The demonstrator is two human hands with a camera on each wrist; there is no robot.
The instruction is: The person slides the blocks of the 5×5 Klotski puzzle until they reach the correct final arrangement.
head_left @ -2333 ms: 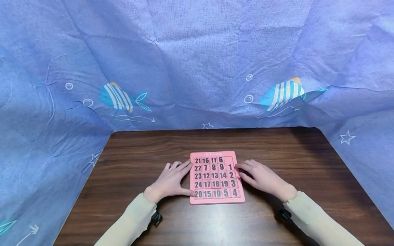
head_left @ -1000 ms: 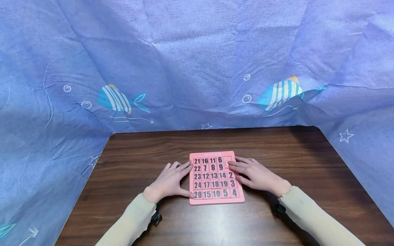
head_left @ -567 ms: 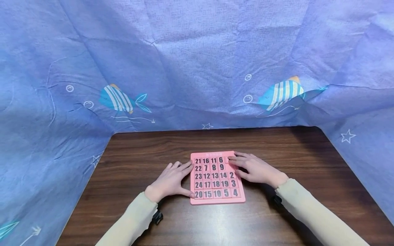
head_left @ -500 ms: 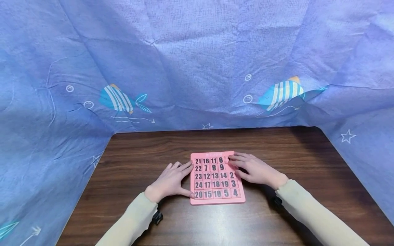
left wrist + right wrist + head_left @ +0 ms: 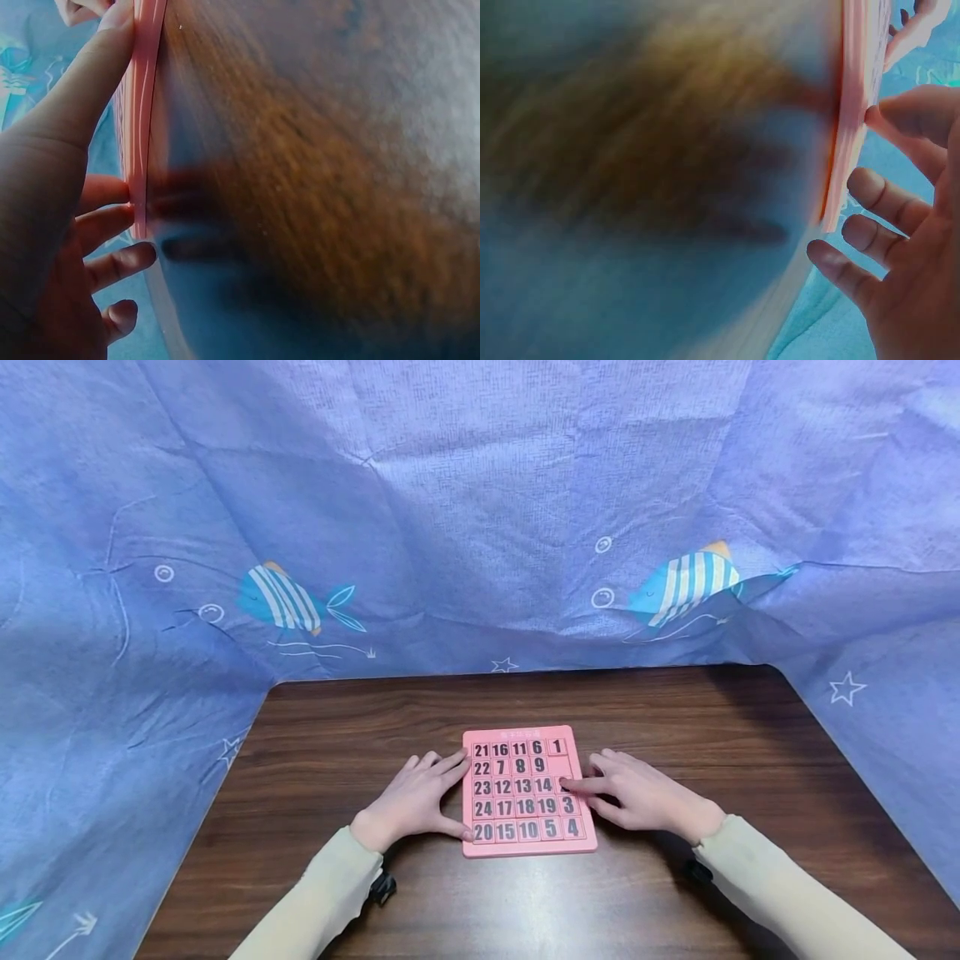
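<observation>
A pink number slide puzzle point(image 5: 525, 852) lies flat on the table. Its tile 1 point(image 5: 557, 747) sits in the top right corner, with a bare slot point(image 5: 560, 766) directly below. My left hand point(image 5: 412, 802) rests along the puzzle's left side, fingertips by the upper edge and thumb by the lower corner. From the right, my right hand point(image 5: 648, 793) reaches over the frame, its index fingertip on tile 2 point(image 5: 564, 783), which it partly covers. In the right wrist view the other fingers point(image 5: 881, 199) are spread apart beside the puzzle's edge point(image 5: 847, 127).
The dark wooden table point(image 5: 360, 710) stretches around the puzzle on all sides. Behind it hangs a blue cloth point(image 5: 480, 527) printed with fish and stars. A black wrist device point(image 5: 382, 888) sits under the left cuff.
Tile 1 has slid up from the second row into the top right corner, leaving the slot beneath it. My right hand has then come down to tile 2. My left hand stays put.
</observation>
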